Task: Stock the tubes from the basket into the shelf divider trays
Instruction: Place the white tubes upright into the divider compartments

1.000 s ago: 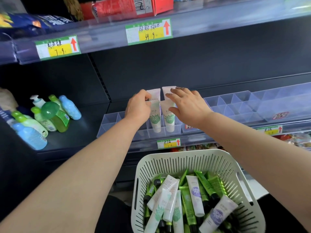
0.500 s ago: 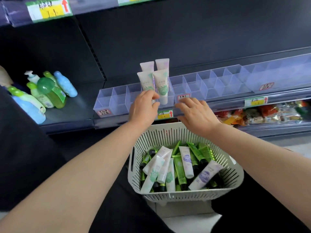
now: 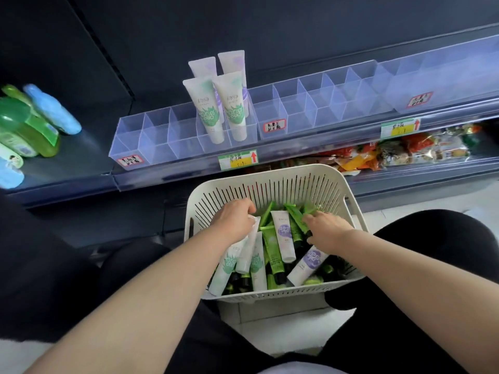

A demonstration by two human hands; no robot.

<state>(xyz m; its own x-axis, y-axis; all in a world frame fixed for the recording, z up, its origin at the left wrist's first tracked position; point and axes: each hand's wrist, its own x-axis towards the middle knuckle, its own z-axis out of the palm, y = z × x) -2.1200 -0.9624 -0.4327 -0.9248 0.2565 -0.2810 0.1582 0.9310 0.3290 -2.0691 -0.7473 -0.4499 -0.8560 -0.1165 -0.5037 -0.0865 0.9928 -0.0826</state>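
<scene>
A cream slotted basket (image 3: 270, 175) sits low in front of me, filled with several white tubes and green tubes. My left hand (image 3: 234, 220) is inside it on the left, fingers curled on the top end of a white tube (image 3: 247, 248). On the right side of the basket, my right hand (image 3: 327, 230) has its fingers curled over a green tube (image 3: 296, 218). On the shelf above, the clear divider tray (image 3: 135, 136) holds two white tubes with green print (image 3: 205, 110) in front. Two purple-print tubes (image 3: 232, 60) stand behind them.
A second clear divider tray (image 3: 310, 109) continues to the right, and a larger clear bin (image 3: 445, 85) lies beyond it. Green and blue bottles (image 3: 40, 122) lie on the shelf at left. Snack packets (image 3: 405, 149) fill the shelf below. My dark-clothed knees flank the basket.
Both hands came down from the tubes standing in the tray into the basket. The view tilted downward with them.
</scene>
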